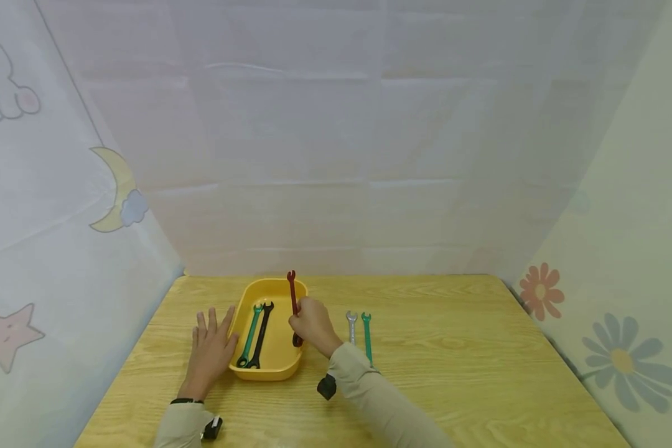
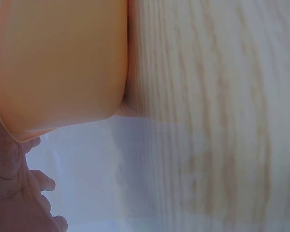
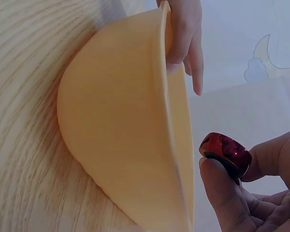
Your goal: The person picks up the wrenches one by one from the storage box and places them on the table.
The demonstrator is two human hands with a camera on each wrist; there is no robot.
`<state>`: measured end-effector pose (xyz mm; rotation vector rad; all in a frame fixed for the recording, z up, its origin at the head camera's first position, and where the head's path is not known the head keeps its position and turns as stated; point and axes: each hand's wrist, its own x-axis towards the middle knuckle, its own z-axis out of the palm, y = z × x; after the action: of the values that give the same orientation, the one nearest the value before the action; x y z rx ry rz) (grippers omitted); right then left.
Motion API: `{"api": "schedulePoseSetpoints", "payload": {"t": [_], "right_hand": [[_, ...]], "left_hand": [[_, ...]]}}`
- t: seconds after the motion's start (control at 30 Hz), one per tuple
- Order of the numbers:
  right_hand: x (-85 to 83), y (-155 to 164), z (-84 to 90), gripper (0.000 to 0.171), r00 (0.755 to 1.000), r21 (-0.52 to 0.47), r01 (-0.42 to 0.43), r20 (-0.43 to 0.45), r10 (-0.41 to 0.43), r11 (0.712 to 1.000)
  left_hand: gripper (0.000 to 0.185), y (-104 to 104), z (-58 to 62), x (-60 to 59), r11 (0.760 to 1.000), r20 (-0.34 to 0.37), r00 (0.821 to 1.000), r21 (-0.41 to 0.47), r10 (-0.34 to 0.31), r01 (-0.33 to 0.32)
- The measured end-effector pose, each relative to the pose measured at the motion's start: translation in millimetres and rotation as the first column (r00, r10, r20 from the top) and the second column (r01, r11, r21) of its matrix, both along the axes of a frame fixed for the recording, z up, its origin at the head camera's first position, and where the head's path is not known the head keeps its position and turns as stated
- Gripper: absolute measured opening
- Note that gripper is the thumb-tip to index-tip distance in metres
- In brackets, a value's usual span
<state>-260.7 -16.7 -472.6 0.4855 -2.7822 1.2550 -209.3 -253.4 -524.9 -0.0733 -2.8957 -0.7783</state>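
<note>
My right hand (image 1: 315,325) pinches a red wrench (image 1: 292,294) over the right side of a yellow plastic tub (image 1: 269,375), its open jaw pointing away from me. In the right wrist view, thumb and fingers grip the wrench near its shiny red end (image 3: 228,151), above the tub's rim. Inside the tub, a green wrench (image 1: 251,336) and a black wrench (image 1: 262,335) lie side by side at the left. My left hand (image 1: 210,351) rests at the tub's left rim, fingers spread and straight. From the left wrist, the tub's outer wall (image 2: 63,63) fills the upper left.
Right of the tub, a silver wrench (image 1: 352,328) and another green wrench (image 1: 367,333) lie on the wooden table (image 1: 470,354), partly hidden by my right sleeve (image 1: 381,389). Pale sheets (image 1: 325,137) hang behind and on both sides.
</note>
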Motion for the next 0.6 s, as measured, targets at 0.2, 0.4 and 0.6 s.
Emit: {"api": "schedulePoseSetpoints", "payload": {"t": [0.2, 0.4, 0.6], "right_hand": [[-0.1, 11, -1.6, 0.008, 1.0, -0.007, 0.009, -0.024, -0.009, 1.0], [-0.7, 22, -1.2, 0.005, 1.0, -0.017, 0.014, -0.02, -0.015, 1.0], [-2.1, 33, -1.4, 0.005, 0.999, -0.012, 0.032, -0.019, -0.032, 0.999]], "left_hand": [[0.061, 0, -1.9, -1.0, 1.0, -0.007, 1.0, -0.013, 0.004, -0.004], [0.061, 0, -2.9, -1.2, 1.0, -0.016, 1.0, -0.004, 0.001, -0.001], [0.061, -1, -1.6, -1.9, 1.0, -0.01, 1.0, 0.0, 0.0, 0.0]]}}
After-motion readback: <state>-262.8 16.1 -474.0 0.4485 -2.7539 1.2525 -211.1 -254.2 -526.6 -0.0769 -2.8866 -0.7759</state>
